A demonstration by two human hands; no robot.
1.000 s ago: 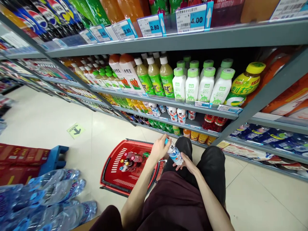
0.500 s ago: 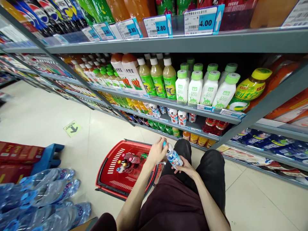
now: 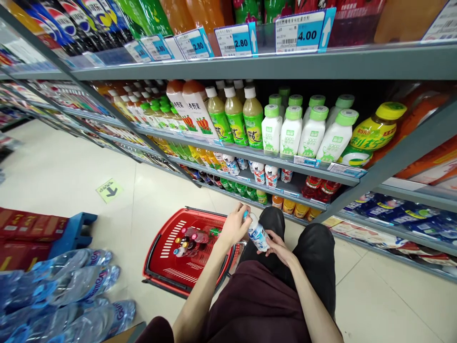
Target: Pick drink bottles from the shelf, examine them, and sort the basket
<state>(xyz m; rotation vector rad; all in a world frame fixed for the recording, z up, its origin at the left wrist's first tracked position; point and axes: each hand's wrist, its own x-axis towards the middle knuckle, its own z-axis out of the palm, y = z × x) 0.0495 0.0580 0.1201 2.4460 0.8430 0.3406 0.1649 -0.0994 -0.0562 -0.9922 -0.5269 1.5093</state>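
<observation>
Held tilted in front of my knees is a white and blue drink bottle [image 3: 257,233] with a blue cap. My left hand [image 3: 235,223] is closed around its cap end. My right hand [image 3: 278,247] grips the lower part near the base, its fingers partly hidden behind the bottle. Just left of my forearm, a red shopping basket [image 3: 153,259] stands on the floor with several drink bottles [image 3: 191,242] lying inside. Similar white and blue bottles [image 3: 232,164] stand on a low shelf ahead.
Grey shelves [image 3: 250,65] full of drinks run across in front of me, with white green-capped bottles [image 3: 290,129] at mid height. Packs of large water bottles [image 3: 82,286] lie at the lower left, near a blue pallet [image 3: 76,231]. A floor arrow sign [image 3: 109,190] is beyond.
The bottle has turned slightly in my hands, and its label looks different. Both hands keep nearly the same place. The view has shifted a little.
</observation>
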